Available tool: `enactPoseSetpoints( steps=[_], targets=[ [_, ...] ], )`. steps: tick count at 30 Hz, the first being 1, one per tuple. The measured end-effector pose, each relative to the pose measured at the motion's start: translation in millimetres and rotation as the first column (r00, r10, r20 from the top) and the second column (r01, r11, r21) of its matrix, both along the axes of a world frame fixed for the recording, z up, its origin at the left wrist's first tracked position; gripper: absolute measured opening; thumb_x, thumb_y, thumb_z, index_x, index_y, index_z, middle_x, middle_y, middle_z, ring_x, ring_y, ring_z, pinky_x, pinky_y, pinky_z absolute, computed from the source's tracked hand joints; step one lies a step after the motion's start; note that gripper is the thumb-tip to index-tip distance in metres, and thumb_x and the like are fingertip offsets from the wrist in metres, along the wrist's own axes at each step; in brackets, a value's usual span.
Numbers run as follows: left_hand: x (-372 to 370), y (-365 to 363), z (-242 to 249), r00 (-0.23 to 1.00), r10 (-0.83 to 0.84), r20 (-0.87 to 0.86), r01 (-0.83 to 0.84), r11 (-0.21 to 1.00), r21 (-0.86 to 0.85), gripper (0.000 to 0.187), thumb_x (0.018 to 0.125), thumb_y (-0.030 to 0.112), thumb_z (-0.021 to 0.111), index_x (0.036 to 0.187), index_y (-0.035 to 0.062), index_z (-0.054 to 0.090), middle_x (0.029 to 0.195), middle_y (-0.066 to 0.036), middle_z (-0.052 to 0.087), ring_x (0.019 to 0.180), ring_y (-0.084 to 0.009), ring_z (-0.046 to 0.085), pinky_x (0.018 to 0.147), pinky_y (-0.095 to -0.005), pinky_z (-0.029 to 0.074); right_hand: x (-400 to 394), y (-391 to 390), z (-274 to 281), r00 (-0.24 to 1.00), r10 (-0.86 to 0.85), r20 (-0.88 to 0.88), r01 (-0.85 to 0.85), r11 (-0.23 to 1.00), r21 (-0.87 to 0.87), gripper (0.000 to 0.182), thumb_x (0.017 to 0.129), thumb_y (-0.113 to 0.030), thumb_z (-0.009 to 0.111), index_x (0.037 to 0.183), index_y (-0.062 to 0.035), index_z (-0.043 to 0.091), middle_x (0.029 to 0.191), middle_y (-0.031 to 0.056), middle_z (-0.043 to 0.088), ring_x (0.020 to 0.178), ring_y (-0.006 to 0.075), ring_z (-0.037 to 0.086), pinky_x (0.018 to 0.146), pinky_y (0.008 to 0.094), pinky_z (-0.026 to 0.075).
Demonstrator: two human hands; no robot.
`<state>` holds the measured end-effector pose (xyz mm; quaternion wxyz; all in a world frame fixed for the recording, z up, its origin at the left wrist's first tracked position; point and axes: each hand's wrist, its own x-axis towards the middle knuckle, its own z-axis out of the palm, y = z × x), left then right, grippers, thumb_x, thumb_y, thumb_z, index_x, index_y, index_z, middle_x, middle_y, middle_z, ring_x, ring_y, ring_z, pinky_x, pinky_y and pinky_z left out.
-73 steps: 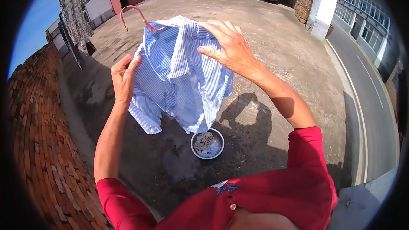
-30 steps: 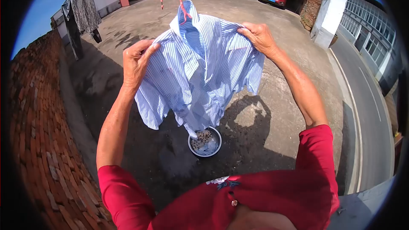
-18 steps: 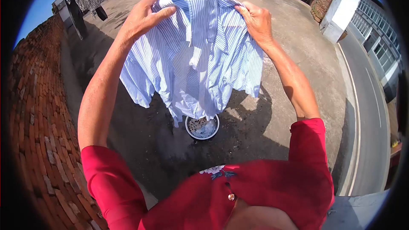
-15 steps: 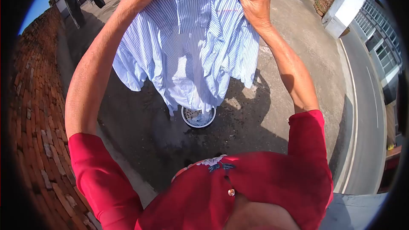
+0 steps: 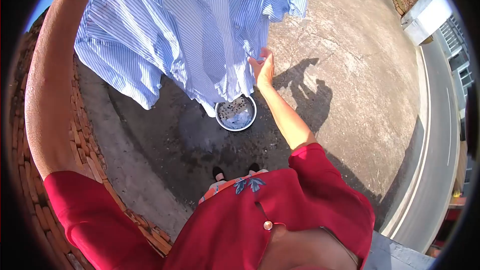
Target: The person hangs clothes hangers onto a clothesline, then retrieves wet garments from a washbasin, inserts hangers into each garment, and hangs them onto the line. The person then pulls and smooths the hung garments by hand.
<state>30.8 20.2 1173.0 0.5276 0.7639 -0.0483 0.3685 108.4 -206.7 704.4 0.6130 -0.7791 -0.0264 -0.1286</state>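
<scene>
Right hand [image 5: 264, 67] at the right lower edge of the striped shirt [image 5: 140, 35], fingers partly bent; pinching or just brushing cloth, cannot tell. Left hand beyond the view, its hold cannot be told; left forearm [image 5: 55, 70] raised. Shirt hangs far, left of centre, hem overlapping the basin [image 5: 236, 129] in view; pale cloth [image 5: 237, 119] inside; road [image 5: 442, 140] right

Outdoor yard, daylight — sunlit concrete ground [image 5: 360, 65], brick wall [image 5: 31, 185] at left, paved road [image 5: 442, 145] with painted line along right.
</scene>
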Motion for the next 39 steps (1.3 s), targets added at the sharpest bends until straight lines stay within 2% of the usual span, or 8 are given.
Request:
enactPoseSetpoints(
  steps=[16,21,25,28,30,34,36,39],
  targets=[
    [6.3,82.8,-41.6,0.855,0.246,0.456,-0.433,0.824,0.366,0.019,0.076,0.001,0.064,0.095,0.0029,0.066,0.085,-0.006,0.066,0.079,-0.0128,0.06,0.07,-0.0261,0.049,114.6,-130.8,68.8,0.715,0.621,-0.321,-0.677,0.729,-0.097,0.017,0.085,-0.016,0.065,0.089,-0.0009,0.072,0.065,0.0085,0.066,0.054,0.0122,0.061,0.049,0.0256,0.05],
    [79.4,145.7,-153.8,0.816,0.355,0.456,-0.5,0.83,0.247,0.016,0.072,0.005,0.071,0.087,0.0019,0.065,0.08,-0.008,0.065,0.071,-0.0174,0.059,0.065,-0.0316,0.048,109.8,-322.3,235.5,0.897,-0.283,0.34,0.357,0.916,-0.18,0.024,0.081,-0.006,0.057,0.1,-0.0044,0.072,0.065,0.0049,0.066,0.057,0.0099,0.06,0.053,0.0257,0.046],
    [82.8,77.1,-169.0,0.885,0.432,0.174,-0.42,0.902,-0.104,0.024,0.077,0.006,0.067,0.1,0.0007,0.066,0.092,-0.012,0.068,0.083,-0.018,0.062,0.074,-0.0289,0.048,41.3,-396.7,299.7,0.924,-0.051,0.378,0.352,0.5,-0.792,0.028,0.083,-0.016,0.056,0.105,-0.0086,0.071,0.071,0.0052,0.067,0.063,0.0116,0.059,0.06,0.0271,0.045],
    [115.7,57.5,-178.2,0.896,0.424,0.135,-0.437,0.896,0.085,0.027,0.078,0.008,0.066,0.104,0.0002,0.064,0.093,-0.012,0.067,0.082,-0.019,0.062,0.074,-0.0289,0.048,-48.4,-399.1,384.2,0.743,-0.351,0.57,0.523,0.836,-0.166,0.027,0.091,-0.016,0.053,0.107,-0.0017,0.069,0.074,0.0052,0.067,0.065,0.0113,0.063,0.061,0.0238,0.047],
    [119.9,23.4,-172.6,0.921,0.355,0.16,-0.371,0.925,0.081,0.029,0.078,0.01,0.067,0.105,0.0006,0.064,0.093,-0.012,0.067,0.083,-0.019,0.061,0.074,-0.0291,0.048,-101.6,-411.0,383.7,0.784,-0.428,0.448,0.585,0.752,-0.304,0.026,0.09,-0.015,0.054,0.108,-0.0023,0.069,0.073,0.0054,0.067,0.062,0.0122,0.062,0.06,0.0258,0.049],
    [95.6,-45.4,-144.3,0.959,0.157,0.237,-0.188,0.976,0.114,0.032,0.077,0.012,0.068,0.107,0.0015,0.063,0.094,-0.011,0.066,0.084,-0.019,0.061,0.075,-0.0294,0.048,-222.6,-430.3,328.4,0.847,-0.394,0.357,0.446,0.159,-0.881,0.026,0.085,-0.014,0.061,0.106,-0.0018,0.069,0.074,0.0084,0.066,0.056,0.0125,0.061,0.053,0.0287,0.049],
    [76.1,-88.2,-127.9,0.963,0.032,0.267,-0.072,0.988,0.14,0.034,0.076,0.014,0.069,0.108,0.002,0.063,0.095,-0.011,0.066,0.085,-0.0191,0.061,0.075,-0.0296,0.048,-274.1,-390.5,300.5,0.747,-0.489,-0.451,-0.203,0.478,-0.855,0.028,0.081,-0.02,0.068,0.107,-0.0091,0.07,0.065,0.0026,0.067,0.057,0.0087,0.059,0.054,0.0252,0.046],
    [48.7,-137.0,-107.2,0.945,-0.123,0.302,0.073,0.982,0.174,0.037,0.076,0.016,0.07,0.109,0.0027,0.062,0.096,-0.01,0.065,0.086,-0.0191,0.061,0.076,-0.0299,0.048,-291.9,-383.0,293.7,0.93,-0.34,-0.139,0.112,0.622,-0.775,0.049,0.08,-0.025,0.072,0.126,-0.0132,0.059,0.1,0.0097,0.067,0.077,0.0145,0.063,0.072,0.0324,0.051]
  ],
)
